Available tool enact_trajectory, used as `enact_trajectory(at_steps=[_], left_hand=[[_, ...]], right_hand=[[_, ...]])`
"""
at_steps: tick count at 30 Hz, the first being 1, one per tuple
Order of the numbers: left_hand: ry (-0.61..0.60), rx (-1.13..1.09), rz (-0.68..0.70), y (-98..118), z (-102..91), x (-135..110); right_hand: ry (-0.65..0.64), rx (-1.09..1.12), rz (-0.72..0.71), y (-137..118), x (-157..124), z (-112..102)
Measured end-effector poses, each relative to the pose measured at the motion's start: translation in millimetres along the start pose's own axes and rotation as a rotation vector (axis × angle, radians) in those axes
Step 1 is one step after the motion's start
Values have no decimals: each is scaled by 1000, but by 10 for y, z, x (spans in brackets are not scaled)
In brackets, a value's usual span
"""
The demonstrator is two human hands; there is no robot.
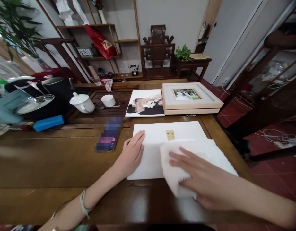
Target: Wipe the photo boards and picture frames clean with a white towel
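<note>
The person's two hands are apart, both over a white panel (pixel 151 163) that lies flat on the wooden table (pixel 66 163), close to its near edge and toward the right. The left hand (pixel 133 154) rests on the panel's left side, fingers extended close together and laid on the white surface rather than curled round anything. The right hand (pixel 201 176), slightly blurred, lies with fingers spread over a white cloth (pixel 215 154), palm down and not clenched. The cloth covers the panel's near right part and hangs past its near edge. Just beyond the cloth, a small gold-coloured plate (pixel 170 134) sits on the panel, near the middle of its far half. A pale bracelet (pixel 83 204) circles the left wrist.

To the left of the panel lies a phone (pixel 109 136), its screen partly pixelated. On the far side, a photo panel (pixel 150 104) stands out with its black and white print, and just beside it on the right is a pale framed picture (pixel 186 99) resting on another pale frame-like piece. Farther left are a small white cup (pixel 108 100), a lidded white cup (pixel 82 103) and a blue block (pixel 48 123). A dark wooden chair (pixel 159 45) stands beyond the table.
</note>
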State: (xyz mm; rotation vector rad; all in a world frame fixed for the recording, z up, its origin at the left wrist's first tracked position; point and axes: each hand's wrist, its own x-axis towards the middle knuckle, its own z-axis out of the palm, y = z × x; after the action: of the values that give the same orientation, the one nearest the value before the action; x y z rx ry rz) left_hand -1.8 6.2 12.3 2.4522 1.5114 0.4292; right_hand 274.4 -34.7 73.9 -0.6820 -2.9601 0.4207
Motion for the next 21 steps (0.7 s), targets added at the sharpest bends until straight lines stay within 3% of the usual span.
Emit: enact_trajectory(at_steps=[4, 7, 11, 14, 17, 21], left_hand=[[5, 4, -4, -11, 16, 4], [-7, 10, -7, -7, 7, 4], [-7, 5, -2, -1, -11, 3], [-15, -4, -11, -3, -23, 2], [-36, -9, -2, -16, -33, -4], [-55, -16, 20, -40, -32, -12]], right_hand=[[-51, 21, -73, -168, -10, -27], [-49, -34, -6, 37, 172, -66], [50, -171, 69, 437, 563, -66], [77, -290, 75, 512, 817, -28], [39, -341, 22, 251, 891, 40], [-5, -324, -193, -348, 706, 168]])
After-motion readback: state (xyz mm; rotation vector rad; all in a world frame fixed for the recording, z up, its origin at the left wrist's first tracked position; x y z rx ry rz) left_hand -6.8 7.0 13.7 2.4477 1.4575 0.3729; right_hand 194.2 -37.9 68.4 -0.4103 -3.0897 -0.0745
